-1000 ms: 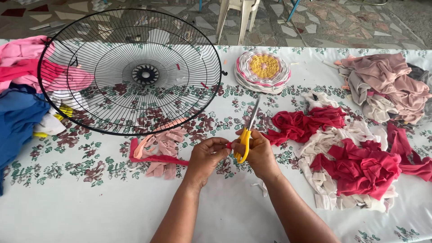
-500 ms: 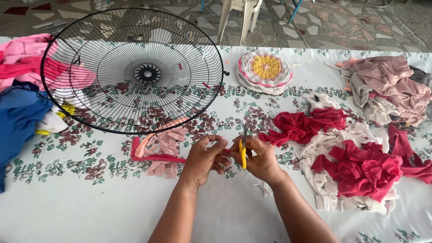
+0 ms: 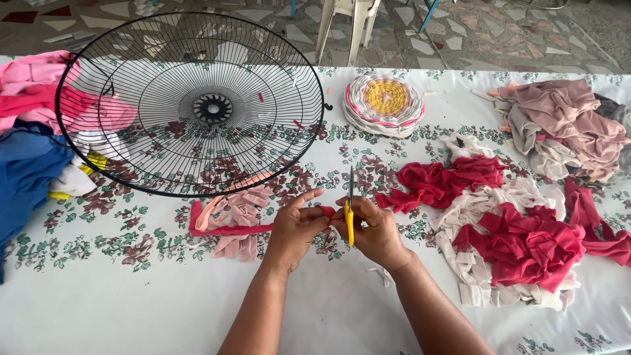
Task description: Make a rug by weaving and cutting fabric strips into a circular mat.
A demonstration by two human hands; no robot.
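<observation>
My right hand (image 3: 376, 231) grips yellow-handled scissors (image 3: 350, 213), their blades pointing away from me. My left hand (image 3: 296, 228) pinches the end of a long red fabric strip (image 3: 227, 229) right beside the scissors. The strip trails left across the flowered tablecloth (image 3: 118, 289) to a small pile of pink strips (image 3: 236, 210). Both hands meet at the middle of the table.
A black wire fan guard (image 3: 190, 102) lies at the back left. Behind my hands sits a round woven mat (image 3: 384, 105). Red and cream scraps (image 3: 513, 230) are heaped to the right, dusty-pink cloth (image 3: 565, 121) at the far right, pink and blue cloth (image 3: 26, 164) at the left.
The scissors have swung from tilted to the right to pointing straight away from me, and their blades have come together. My hands have drawn closer around the strip's end.
</observation>
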